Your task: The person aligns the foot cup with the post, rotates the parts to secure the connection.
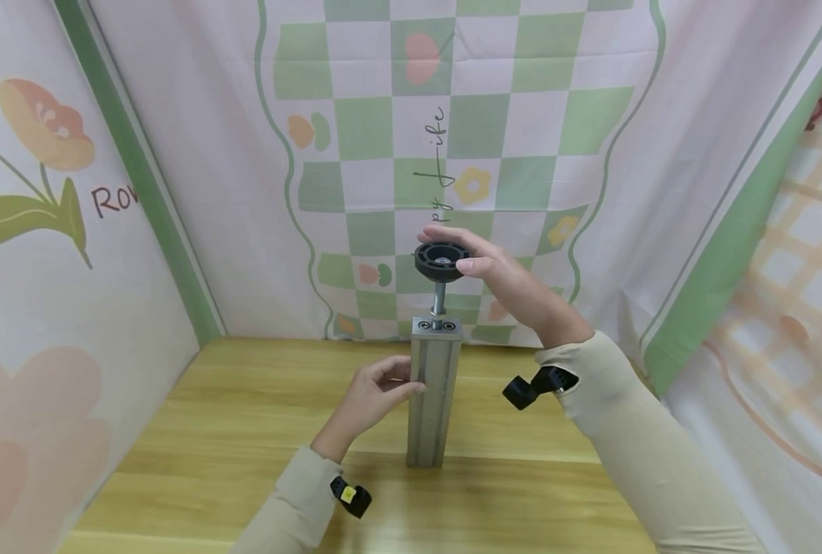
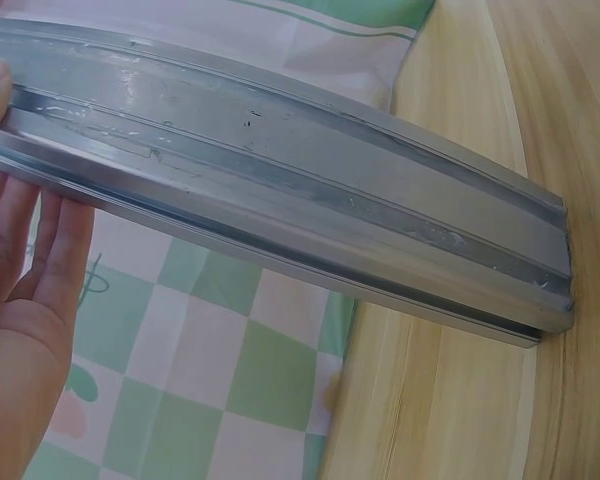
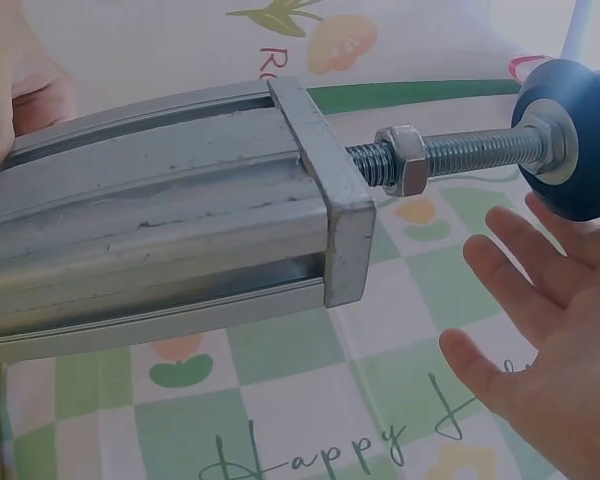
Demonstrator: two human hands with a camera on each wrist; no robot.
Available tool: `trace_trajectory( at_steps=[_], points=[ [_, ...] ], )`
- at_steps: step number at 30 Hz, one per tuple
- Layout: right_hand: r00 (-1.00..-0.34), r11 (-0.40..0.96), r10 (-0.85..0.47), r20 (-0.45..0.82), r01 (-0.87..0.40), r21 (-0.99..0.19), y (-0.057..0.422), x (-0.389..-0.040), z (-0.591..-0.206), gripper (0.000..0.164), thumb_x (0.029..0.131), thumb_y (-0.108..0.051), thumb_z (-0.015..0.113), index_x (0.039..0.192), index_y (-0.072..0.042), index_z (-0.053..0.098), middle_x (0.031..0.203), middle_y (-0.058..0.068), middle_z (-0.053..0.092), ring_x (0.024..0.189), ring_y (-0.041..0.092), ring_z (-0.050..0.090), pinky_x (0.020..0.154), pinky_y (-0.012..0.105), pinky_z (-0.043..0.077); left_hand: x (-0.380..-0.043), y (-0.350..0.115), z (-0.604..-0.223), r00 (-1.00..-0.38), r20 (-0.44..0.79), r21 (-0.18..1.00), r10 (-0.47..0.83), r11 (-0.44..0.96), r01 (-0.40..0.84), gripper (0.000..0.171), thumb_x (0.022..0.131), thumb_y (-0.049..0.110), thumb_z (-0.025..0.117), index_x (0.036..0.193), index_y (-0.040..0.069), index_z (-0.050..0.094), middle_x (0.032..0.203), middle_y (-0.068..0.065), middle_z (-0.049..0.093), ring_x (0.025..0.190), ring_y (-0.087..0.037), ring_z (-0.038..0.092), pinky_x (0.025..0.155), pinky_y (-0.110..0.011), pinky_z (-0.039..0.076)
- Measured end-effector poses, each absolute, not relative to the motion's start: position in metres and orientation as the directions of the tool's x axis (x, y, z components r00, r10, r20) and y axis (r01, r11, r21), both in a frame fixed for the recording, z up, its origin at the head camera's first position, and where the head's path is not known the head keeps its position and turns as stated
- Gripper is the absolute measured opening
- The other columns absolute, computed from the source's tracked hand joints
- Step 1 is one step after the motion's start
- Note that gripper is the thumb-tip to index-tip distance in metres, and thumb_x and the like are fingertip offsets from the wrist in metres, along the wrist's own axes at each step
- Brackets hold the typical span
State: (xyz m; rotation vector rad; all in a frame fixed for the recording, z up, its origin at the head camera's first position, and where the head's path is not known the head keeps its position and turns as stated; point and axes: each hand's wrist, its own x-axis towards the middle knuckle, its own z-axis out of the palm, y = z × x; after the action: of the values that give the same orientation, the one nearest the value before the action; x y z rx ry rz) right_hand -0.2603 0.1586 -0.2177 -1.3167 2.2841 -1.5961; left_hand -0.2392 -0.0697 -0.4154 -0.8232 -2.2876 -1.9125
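An aluminium profile [image 1: 433,400] stands upright on the wooden table, with a metal end plate [image 3: 325,190] on top. From this plate rises a threaded rod [image 3: 480,152] with a hex nut [image 3: 408,160] close to the plate. Crowning the rod is a round black levelling foot [image 1: 442,261]. My left hand [image 1: 376,392] holds the profile's upper half between thumb and fingers. At the levelling foot, my right hand [image 1: 515,285] has its fingers extended behind the rim and its thumb at the rim's right side. In the right wrist view several of its fingers [image 3: 525,260] spread loosely below the foot.
The wooden table [image 1: 265,431] reaches back to a checked green-and-white curtain [image 1: 425,131]. Printed cloths hang at the left [image 1: 51,308] and right [image 1: 792,308]. Each sleeve carries a small black wrist camera, one left [image 1: 352,498], one right [image 1: 539,386].
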Motion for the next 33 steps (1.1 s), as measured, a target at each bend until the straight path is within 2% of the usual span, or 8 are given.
trace_trajectory(
  at_steps=[3,12,15,21,27,33],
  points=[
    [-0.621,0.088,-0.671,0.406,-0.610,-0.788,0.1592,-0.2598,-0.2175,0.058,0.099,-0.026,0.038,0.154,-0.008,0.037,0.158,0.005,0.036,0.140,0.023,0.037,0.115,0.055,0.019,-0.2393,-0.0696,-0.4156,-0.856,0.366,0.900,0.365,0.093,0.425,0.032,0.092,0.020,0.075,0.122,0.011,0.069,0.110,-0.004,0.070,0.100,-0.018,0.068,0.088,-0.031,0.057],
    [-0.614,0.087,-0.664,0.426,-0.629,-0.772,0.1599,-0.2579,-0.2180,0.054,0.101,-0.023,0.037,0.154,-0.012,0.038,0.155,0.005,0.039,0.135,0.024,0.044,0.113,0.052,0.026,-0.2383,-0.0702,-0.4155,-0.865,0.344,0.910,0.364,0.099,0.404,0.034,0.092,0.022,0.076,0.124,0.012,0.068,0.110,-0.004,0.070,0.100,-0.018,0.068,0.088,-0.030,0.057],
    [-0.631,0.095,-0.655,0.416,-0.615,-0.783,0.1604,-0.2570,-0.2182,0.052,0.102,-0.025,0.039,0.152,-0.013,0.042,0.153,0.004,0.041,0.132,0.024,0.047,0.111,0.051,0.029,-0.2377,-0.0703,-0.4153,-0.869,0.339,0.912,0.362,0.102,0.398,0.035,0.092,0.022,0.076,0.124,0.011,0.068,0.111,-0.004,0.070,0.100,-0.018,0.068,0.088,-0.030,0.056],
    [-0.668,0.078,-0.633,0.392,-0.559,-0.825,0.1594,-0.2572,-0.2194,0.050,0.100,-0.026,0.046,0.147,-0.010,0.041,0.143,0.014,0.049,0.126,0.028,0.052,0.111,0.048,0.036,-0.2377,-0.0701,-0.4153,-0.867,0.342,0.911,0.362,0.099,0.400,0.035,0.092,0.020,0.076,0.124,0.010,0.068,0.110,-0.005,0.070,0.100,-0.019,0.068,0.089,-0.030,0.056],
    [-0.713,0.099,-0.595,0.371,-0.524,-0.846,0.1568,-0.2553,-0.2197,0.050,0.099,-0.026,0.053,0.142,-0.006,0.039,0.140,0.016,0.047,0.127,0.027,0.051,0.110,0.041,0.040,-0.2373,-0.0702,-0.4146,-0.869,0.339,0.913,0.359,0.097,0.396,0.034,0.092,0.021,0.076,0.124,0.011,0.068,0.110,-0.004,0.070,0.100,-0.018,0.067,0.089,-0.029,0.056],
    [-0.743,0.114,-0.566,0.358,-0.501,-0.858,0.1544,-0.2550,-0.2205,0.052,0.096,-0.028,0.059,0.139,-0.006,0.037,0.133,0.018,0.049,0.118,0.029,0.054,0.100,0.031,0.048,-0.2377,-0.0696,-0.4142,-0.866,0.345,0.910,0.362,0.094,0.403,0.033,0.092,0.022,0.076,0.123,0.012,0.069,0.111,-0.003,0.070,0.101,-0.018,0.067,0.089,-0.030,0.056]
  ],
)
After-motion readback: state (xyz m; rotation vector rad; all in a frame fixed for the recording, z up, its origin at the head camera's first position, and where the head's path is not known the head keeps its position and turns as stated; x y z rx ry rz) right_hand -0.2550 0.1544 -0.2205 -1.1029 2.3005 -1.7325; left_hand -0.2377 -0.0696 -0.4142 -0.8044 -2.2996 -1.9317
